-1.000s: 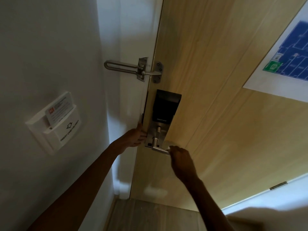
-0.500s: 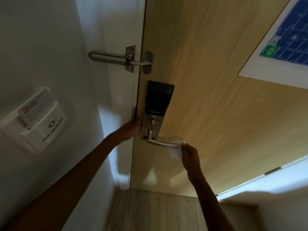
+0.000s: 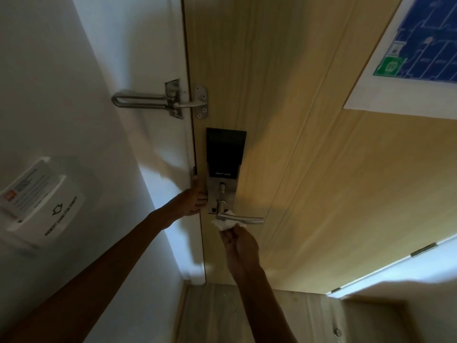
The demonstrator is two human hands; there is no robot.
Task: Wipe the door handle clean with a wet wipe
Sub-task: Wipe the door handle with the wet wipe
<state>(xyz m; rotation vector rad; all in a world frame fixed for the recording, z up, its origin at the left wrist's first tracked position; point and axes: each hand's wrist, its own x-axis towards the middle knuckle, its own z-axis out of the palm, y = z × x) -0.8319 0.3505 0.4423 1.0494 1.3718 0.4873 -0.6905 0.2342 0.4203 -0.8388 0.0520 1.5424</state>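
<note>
A silver lever door handle [image 3: 247, 219] sticks out to the right from a smart lock plate [image 3: 223, 169] on a light wooden door [image 3: 309, 157]. My right hand [image 3: 241, 246] pinches a crumpled white wet wipe [image 3: 223, 222] against the underside of the handle near its pivot. My left hand [image 3: 194, 200] grips the door's edge just left of the lock plate, thumb up along the edge.
A metal swing-bar door guard [image 3: 160, 101] bridges the white frame and the door above the lock. A white key-card holder [image 3: 42, 206] with a card is on the left wall. An evacuation plan [image 3: 420, 53] hangs on the door at upper right. A door stop [image 3: 337, 332] sits on the wood floor.
My right hand slid the wipe from the handle's free right end back left to the pivot. The left hand stayed on the door edge. The camera view shifted.
</note>
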